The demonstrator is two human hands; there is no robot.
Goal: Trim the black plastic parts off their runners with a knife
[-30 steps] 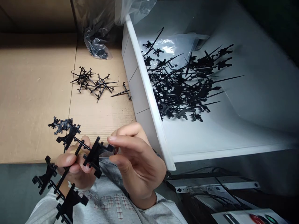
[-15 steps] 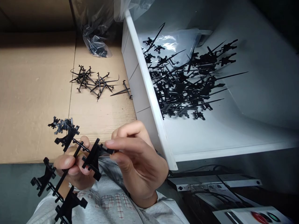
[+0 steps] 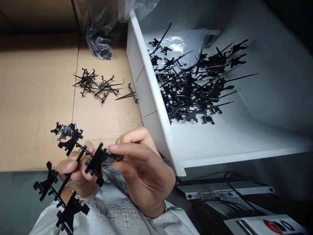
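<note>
My left hand (image 3: 84, 186) pinches the central stem of a black plastic sprue (image 3: 79, 155) between thumb and fingers. Branching off that sprue are several black molded parts with notched ends; one black part (image 3: 96, 163) sits on the side nearest my other hand. With thumb and forefinger closed, my right hand (image 3: 146, 169) grips the outer arm of this part. It still appears joined to the sprue, though fingers partly hide the joint. Behind my left hand, a small group of loose black parts (image 3: 65, 131) lies on the cardboard.
Bare black sprues (image 3: 104, 88) lie on the cardboard surface (image 3: 36, 98). At right, a white bin (image 3: 215, 140) holds a heap of sprues with parts (image 3: 193, 88) and a clear bag. Another plastic bag (image 3: 100, 45) rests behind. A control box (image 3: 266, 225) with buttons is at lower right.
The sprue has tilted slightly in my hands, and the gripped part has shifted a little up and left. Both hands keep their hold.
</note>
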